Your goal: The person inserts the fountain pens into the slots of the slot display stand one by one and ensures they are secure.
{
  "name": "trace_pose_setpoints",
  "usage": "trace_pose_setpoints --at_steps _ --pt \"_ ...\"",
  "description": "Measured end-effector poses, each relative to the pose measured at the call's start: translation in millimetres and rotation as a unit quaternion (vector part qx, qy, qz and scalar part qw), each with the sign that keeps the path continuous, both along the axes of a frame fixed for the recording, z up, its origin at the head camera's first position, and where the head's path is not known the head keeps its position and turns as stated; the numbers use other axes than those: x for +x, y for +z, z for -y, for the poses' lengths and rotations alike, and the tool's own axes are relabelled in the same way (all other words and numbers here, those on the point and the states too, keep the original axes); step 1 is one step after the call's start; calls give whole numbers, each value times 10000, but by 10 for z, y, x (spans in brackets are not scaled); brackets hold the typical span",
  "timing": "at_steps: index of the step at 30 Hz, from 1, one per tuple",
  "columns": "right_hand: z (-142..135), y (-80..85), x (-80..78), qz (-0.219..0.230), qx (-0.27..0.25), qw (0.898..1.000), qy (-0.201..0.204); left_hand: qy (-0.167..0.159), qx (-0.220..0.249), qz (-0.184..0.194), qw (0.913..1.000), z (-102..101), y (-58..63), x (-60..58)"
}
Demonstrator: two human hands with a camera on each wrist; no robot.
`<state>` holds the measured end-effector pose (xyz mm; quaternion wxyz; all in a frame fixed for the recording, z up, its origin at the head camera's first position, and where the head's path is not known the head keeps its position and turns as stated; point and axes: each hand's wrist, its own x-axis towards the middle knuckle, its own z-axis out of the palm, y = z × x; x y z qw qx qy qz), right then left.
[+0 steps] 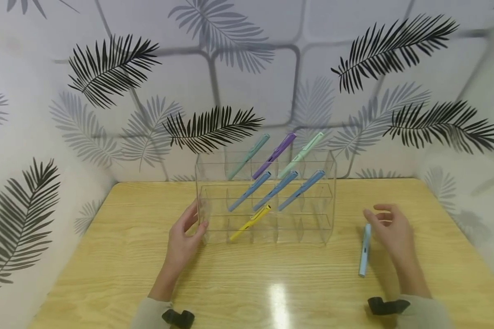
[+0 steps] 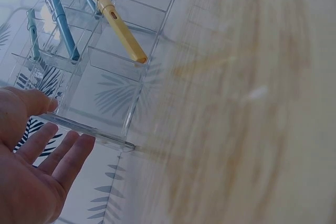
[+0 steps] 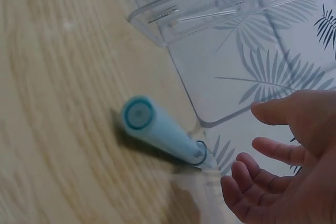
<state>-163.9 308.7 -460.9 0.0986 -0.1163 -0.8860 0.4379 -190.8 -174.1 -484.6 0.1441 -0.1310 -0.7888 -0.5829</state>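
A clear pen rack [image 1: 265, 236] with tiered compartments stands at the middle of the table. My left hand [image 1: 185, 237] grips its left side wall; in the left wrist view the thumb and fingers lie on either side of that wall. A light blue pen [image 1: 365, 250] lies on the table right of the rack. Just beside it hovers my right hand [image 1: 395, 230], fingers loosely bent and holding nothing. In the right wrist view a gap shows between those fingers and the pen [image 3: 163, 135].
Leaning in the rack's back tier are a teal pen [image 1: 249, 156], a purple pen [image 1: 274, 156] and a mint pen [image 1: 301, 155]. Three blue pens [image 1: 275, 191] fill part of the middle tier. A yellow pen [image 1: 250, 223] leans in the front tier. A leaf-patterned wall [image 1: 255, 91] rises behind.
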Motion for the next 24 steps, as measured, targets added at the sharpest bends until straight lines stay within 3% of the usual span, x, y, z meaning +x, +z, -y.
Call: trace_pose_setpoints --at_steps 8,16,24 --pt "-83 -148 -20 602 602 9954 445 -60 4 -75 10000 6 -1 2" --pt "-119 -104 -1 1051 807 9882 770 -50 26 -20 10000 -2 4 7" --pt "-114 -97 27 1135 1020 9843 887 -19 -15 96 10000 -9 14 16"
